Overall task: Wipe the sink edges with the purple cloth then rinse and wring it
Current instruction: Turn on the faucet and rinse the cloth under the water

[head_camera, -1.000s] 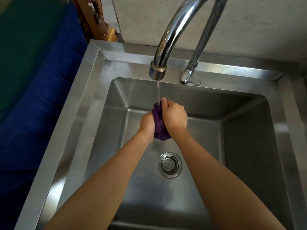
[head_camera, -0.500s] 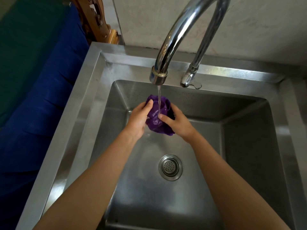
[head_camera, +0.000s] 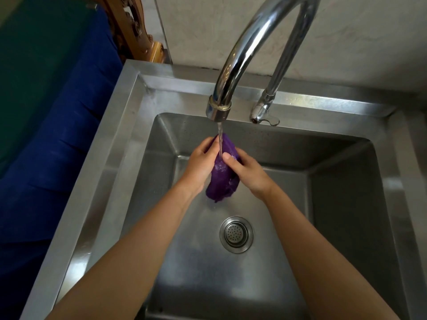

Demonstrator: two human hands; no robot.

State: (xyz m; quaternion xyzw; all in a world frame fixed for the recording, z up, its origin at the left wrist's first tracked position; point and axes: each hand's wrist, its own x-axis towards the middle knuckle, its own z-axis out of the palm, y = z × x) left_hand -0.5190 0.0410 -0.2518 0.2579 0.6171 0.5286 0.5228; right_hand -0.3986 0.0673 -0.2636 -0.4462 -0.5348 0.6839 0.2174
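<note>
- Water runs from the chrome faucet (head_camera: pixel 233 72) onto the purple cloth (head_camera: pixel 222 179).
- Left hand (head_camera: pixel 200 163) and right hand (head_camera: pixel 247 171) clasp the bunched cloth between them, above the steel sink (head_camera: pixel 120 144) basin.
- The drain strainer (head_camera: pixel 236 234) sits below.

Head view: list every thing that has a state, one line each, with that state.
Faucet: running, stream landing on the cloth.
Purple cloth: wet, bunched, held over the basin.
Left hand: closed on the cloth.
Right hand: closed on the cloth.
Drain strainer: seated in the drain.
Sink: rim wet in patches.
</note>
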